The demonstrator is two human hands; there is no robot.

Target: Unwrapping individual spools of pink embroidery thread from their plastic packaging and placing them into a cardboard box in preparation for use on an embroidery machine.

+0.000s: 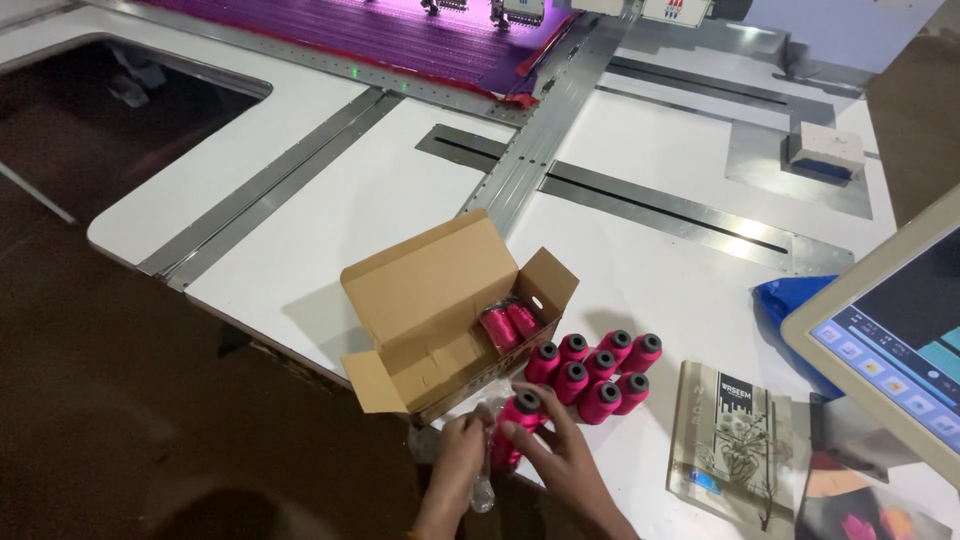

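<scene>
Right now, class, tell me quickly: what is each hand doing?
Left hand: closed on the clear plastic wrap below the pink thread spool.
Right hand: fingers curled round that same spool, holding it.

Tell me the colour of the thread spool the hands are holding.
Bright pink thread spool with a dark grey top, gripped by both the left hand and right hand; head view.
</scene>
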